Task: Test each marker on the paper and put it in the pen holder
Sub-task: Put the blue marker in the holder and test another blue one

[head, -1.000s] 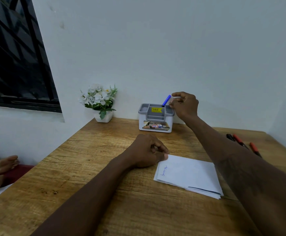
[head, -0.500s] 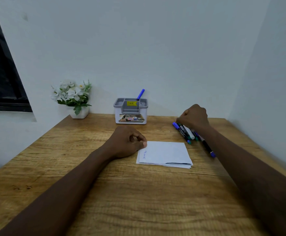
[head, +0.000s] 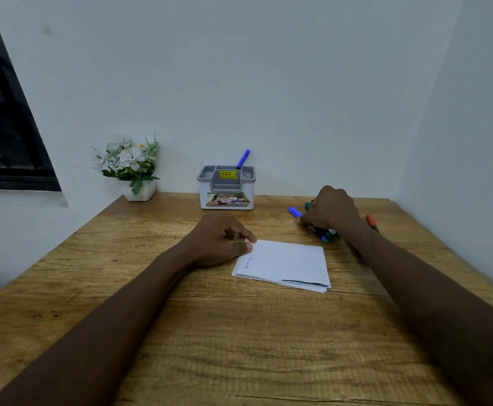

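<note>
A folded white paper with a small blue scribble lies on the wooden table. My left hand rests at its left edge, fingers curled, thumb tip on the corner. The grey-and-white pen holder stands at the back with one blue marker leaning in it. My right hand is curled down over a pile of markers right of the paper. It grips a blue-capped marker whose cap sticks out to the left. My hand and forearm hide most of the pile.
A red-capped marker lies just right of my right wrist. A small white pot of flowers stands at the back left by the wall. A dark window is on the left. Walls close the table at the back and right.
My right hand left the blue marker in the holder, moved right and down to the marker pile, and now closes around a blue-capped marker. My left hand stayed at the paper's edge.
</note>
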The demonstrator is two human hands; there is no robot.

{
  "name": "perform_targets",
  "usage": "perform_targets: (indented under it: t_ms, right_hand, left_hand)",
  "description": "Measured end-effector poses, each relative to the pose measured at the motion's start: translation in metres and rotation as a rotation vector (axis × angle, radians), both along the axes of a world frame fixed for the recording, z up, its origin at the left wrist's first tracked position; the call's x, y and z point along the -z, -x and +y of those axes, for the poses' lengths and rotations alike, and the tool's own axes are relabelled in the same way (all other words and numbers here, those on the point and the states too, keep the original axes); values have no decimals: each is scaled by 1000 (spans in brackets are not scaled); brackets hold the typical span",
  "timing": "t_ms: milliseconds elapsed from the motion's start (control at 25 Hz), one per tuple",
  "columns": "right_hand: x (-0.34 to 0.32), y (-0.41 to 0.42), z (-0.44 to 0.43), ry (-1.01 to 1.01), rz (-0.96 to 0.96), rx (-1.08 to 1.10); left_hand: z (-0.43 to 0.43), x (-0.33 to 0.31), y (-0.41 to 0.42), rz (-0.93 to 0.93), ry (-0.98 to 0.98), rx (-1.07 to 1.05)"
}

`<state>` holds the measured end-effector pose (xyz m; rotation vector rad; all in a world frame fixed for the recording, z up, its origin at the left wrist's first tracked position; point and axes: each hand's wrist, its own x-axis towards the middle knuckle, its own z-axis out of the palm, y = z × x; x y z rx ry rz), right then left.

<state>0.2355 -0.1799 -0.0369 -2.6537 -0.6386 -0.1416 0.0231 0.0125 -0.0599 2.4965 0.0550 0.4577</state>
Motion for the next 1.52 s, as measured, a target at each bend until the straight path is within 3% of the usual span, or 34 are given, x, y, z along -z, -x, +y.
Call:
perform_targets:
  t_ms: [120,240,360,480,640,760,840,920,1120,1280,1520]
  right_hand:
    - [-5,8,2,-56,4,-55]
    - [-12,27,7,-151,21,-360]
    - [-15,58,21,-38,51,-643]
    - [-14,83,32,25,66,-771]
    - [-25,90,27,-241,413,-744]
    - [-30,87,20,-555,734,-673]
    - [-29,95,19,-817,993,-646]
    - [-20,106,27,-995,1072,-573]
    - [0,122,49,-641,820,-516]
    - [-9,118,48,-607,726,-575]
    - [-2,111,46,-625,908,-733]
  left_hand:
    - [1,1,-2,-43,-14,-59]
    - [3,3,-5,-220,-67,-189]
    - [5,3,-7,-396,-129,-181]
    - [6,1,-6,-452,-237,-104]
    - [5,-7,-3,-486,-256,-91]
    - [0,-9,-1,-468,-226,-144]
    - [-4,-12,1,-464,-163,-222]
    - [-8,-16,2,-416,-41,-273]
    - [-14,-11,3,-225,-47,-76]
    - [-13,-21,11,-13,255,16]
    - [-4,-22,20,132,596,63]
